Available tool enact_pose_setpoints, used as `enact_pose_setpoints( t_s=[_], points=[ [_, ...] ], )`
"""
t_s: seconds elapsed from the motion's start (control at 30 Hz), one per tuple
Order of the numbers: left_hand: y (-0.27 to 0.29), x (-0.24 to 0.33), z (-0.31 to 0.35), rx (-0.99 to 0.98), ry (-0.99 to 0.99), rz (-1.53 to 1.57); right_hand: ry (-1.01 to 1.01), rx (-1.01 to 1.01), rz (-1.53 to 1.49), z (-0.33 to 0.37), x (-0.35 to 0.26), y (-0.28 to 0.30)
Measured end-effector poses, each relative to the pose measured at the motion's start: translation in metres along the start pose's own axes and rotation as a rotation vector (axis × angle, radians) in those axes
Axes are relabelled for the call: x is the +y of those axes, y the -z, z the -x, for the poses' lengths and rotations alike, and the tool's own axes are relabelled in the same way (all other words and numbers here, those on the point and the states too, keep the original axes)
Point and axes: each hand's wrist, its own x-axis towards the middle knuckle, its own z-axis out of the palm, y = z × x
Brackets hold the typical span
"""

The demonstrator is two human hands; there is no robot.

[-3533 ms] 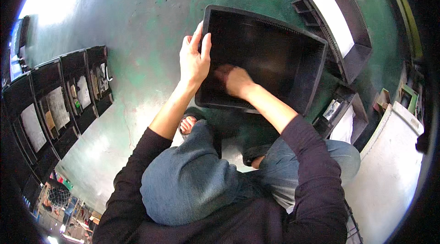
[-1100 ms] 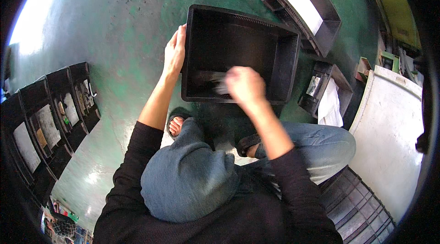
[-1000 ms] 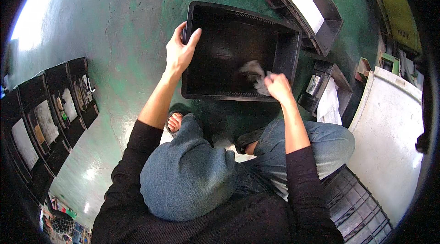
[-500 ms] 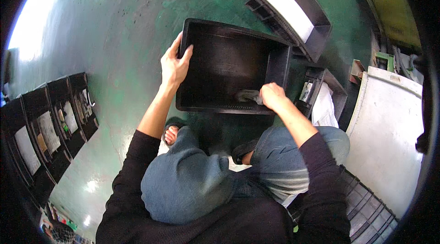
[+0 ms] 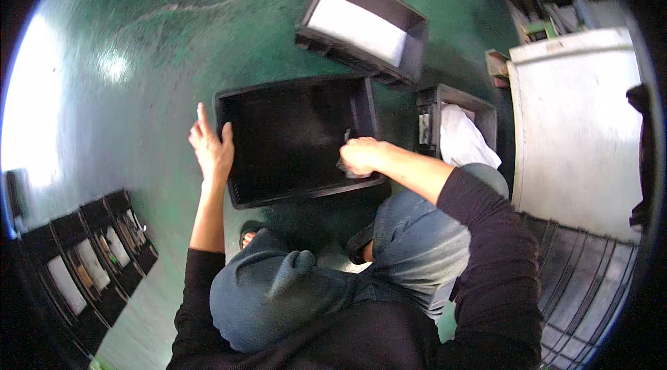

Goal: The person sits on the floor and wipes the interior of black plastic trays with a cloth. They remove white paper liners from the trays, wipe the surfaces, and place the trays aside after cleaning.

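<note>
Bin (image 5: 285, 141): big and black, right in front of you.
Left hand (image 5: 213, 151): your fingers are spread wide, with your thumb at the bin's left edge.
Right hand (image 5: 361, 154): you grip a gray rag (image 5: 350, 171) inside the bin, near its right end.

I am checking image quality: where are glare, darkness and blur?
Head view: glare whitens a patch of floor at upper left; head view: the crate is very dark inside; head view: the cloth in the right hand looks blurred.
</note>
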Motion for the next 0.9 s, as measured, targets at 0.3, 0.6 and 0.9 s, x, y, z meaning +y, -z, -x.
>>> enact_pose_setpoints(
  t_s=[0.3,0.6,0.9],
  points=[
    [0.069,0.074,0.014,-1.165,0.257,1.288,-0.056,0.877,-0.753,0.224,0.138,0.109],
    [0.096,0.054,0.012,-0.988,0.601,1.235,-0.934,0.549,-0.256,0.236,0.175,-0.157],
    [0.106,0.054,0.023,-0.919,0.557,1.200,-1.016,0.545,-0.114,0.197,0.194,-0.171]
  ],
)
